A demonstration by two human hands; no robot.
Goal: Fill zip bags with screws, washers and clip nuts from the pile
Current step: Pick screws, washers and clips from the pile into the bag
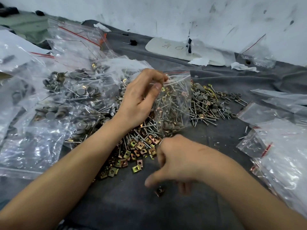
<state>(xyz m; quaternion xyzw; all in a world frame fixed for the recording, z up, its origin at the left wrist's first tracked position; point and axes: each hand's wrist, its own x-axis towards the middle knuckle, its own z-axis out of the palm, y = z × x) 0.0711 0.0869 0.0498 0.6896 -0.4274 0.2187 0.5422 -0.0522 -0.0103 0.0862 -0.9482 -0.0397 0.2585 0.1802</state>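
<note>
My left hand pinches the top edge of a clear zip bag and holds it upright over the pile; the bag has screws, grey washers and clip nuts in it. A heap of brass-coloured clip nuts lies below it, and screws with grey washers spread to the right. My right hand hovers palm down just right of the clip nuts, fingers curled; a small dark clip nut shows under its fingertips, blurred. Whether the fingers grip it I cannot tell.
Several filled zip bags are stacked on the left. Empty zip bags lie on the right. All rests on a dark grey cloth. A white wall rises behind, with a white board and paper scraps at its foot.
</note>
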